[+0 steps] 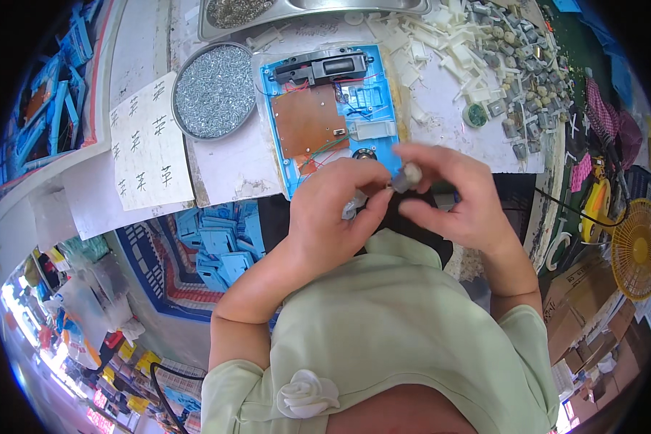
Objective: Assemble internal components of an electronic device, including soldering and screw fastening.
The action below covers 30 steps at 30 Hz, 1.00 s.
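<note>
My left hand is closed in a pinch at the near edge of the blue plastic casing, with its thumb and fingertips at the lower end of a small grey motor with a whitish end. A clear or whitish piece, too blurred to name, shows in the same palm. Close to the motor's other end is my right hand, thumb and index finger spread apart around it. Beyond both hands lies the open blue casing, holding a brown circuit board, thin wires and a black part.
A round tray of small screws stands left of the casing, beside a handwritten paper sheet. White plastic parts and many grey motors are heaped at the right. Below the table's left side, a blue crate holds blue casings.
</note>
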Motion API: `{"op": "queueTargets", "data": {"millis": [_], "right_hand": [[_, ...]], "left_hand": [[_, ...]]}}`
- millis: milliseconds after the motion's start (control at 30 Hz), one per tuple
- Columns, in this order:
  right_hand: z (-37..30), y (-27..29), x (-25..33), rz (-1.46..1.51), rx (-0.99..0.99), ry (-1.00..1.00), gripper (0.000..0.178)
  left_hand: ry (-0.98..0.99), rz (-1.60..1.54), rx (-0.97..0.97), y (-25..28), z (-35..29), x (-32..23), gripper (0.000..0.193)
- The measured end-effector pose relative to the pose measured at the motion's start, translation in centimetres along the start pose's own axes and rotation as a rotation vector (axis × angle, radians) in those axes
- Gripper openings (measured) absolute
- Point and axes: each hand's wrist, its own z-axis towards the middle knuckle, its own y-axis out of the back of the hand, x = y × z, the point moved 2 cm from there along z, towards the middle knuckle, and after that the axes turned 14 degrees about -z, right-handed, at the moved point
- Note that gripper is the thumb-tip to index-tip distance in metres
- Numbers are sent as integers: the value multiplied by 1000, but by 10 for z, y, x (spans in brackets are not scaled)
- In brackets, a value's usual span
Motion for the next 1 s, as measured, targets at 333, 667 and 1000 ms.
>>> {"op": "queueTargets", "data": {"millis": [333, 667, 1000], "right_hand": [[10, -1, 9, -154, -86, 416, 37], [9, -3, 7, -282, -53, 542, 40], [6, 22, -17, -264, -200, 386, 38]], "left_hand": [[-53, -60, -5, 13, -4, -5, 26], [-203, 207, 134, 20, -2, -6, 28], [-127, 290, -18, 53, 44, -6, 30]]}}
